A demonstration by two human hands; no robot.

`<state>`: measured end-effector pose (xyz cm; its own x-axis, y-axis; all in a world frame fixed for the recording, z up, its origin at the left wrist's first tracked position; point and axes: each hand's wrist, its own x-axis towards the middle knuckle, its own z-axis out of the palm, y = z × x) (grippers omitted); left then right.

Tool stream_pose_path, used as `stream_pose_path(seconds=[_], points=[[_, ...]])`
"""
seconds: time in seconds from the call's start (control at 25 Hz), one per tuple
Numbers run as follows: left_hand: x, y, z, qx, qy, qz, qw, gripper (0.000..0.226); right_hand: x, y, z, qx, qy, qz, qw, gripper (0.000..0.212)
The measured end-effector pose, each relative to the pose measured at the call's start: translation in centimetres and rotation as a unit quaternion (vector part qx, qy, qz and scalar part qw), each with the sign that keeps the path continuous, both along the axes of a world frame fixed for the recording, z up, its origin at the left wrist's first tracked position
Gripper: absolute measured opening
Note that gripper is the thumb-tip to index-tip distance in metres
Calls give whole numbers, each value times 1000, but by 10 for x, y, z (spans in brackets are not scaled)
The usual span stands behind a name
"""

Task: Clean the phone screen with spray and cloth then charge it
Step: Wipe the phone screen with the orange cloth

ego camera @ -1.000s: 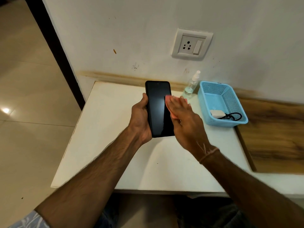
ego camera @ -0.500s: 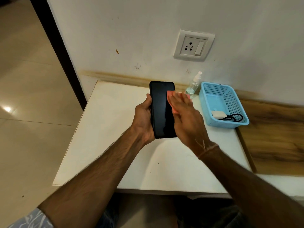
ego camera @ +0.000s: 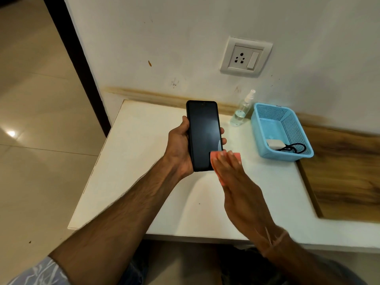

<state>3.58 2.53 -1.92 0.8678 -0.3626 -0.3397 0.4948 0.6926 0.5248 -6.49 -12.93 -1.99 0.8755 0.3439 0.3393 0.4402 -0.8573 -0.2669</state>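
Observation:
My left hand [ego camera: 178, 149] grips a black phone [ego camera: 202, 132] upright above the white table, its dark screen facing me. My right hand [ego camera: 238, 186] lies flat with an orange-pink cloth [ego camera: 221, 159] under its fingers, pressed on the phone's lower right corner. Most of the cloth is hidden by the fingers. A clear spray bottle [ego camera: 242, 111] stands by the wall to the right of the phone. A white charger [ego camera: 274, 144] with a black cable [ego camera: 294, 149] lies in the blue basket [ego camera: 287, 128].
A wall socket with a switch [ego camera: 245, 57] sits above the table. The white table [ego camera: 133, 161] ends at the left over a tiled floor [ego camera: 37, 140]. A wooden surface [ego camera: 347, 171] adjoins it on the right, past the basket.
My right hand with the cloth has slid down the screen from the phone's upper part to its lower right corner. The left hand and phone have stayed about where they were.

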Motion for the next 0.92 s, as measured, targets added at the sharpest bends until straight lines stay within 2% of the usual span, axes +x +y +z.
stream_pose_path(seconds=[0.12,0.32,0.48,0.6,0.72,0.92], points=[[0,-3,-2,-20,5,-11,1000,82,-12,-7,-6,-22,22,19,999,74],[2,-5,0,10,11,-3,1000,73,51,14,29,-8,4,10,1000,55],[1,-8,0,-6,23,-6,1000,67,103,40,50,-8,36,-28,999,54],[2,-3,2,-26,23,-9,999,67,87,46,40,-3,45,7,999,56],[1,1,0,-44,11,-21,999,77,43,33,19,-52,39,74,995,55],[1,0,1,-43,14,-18,999,74,34,16,19,-104,36,83,990,52]])
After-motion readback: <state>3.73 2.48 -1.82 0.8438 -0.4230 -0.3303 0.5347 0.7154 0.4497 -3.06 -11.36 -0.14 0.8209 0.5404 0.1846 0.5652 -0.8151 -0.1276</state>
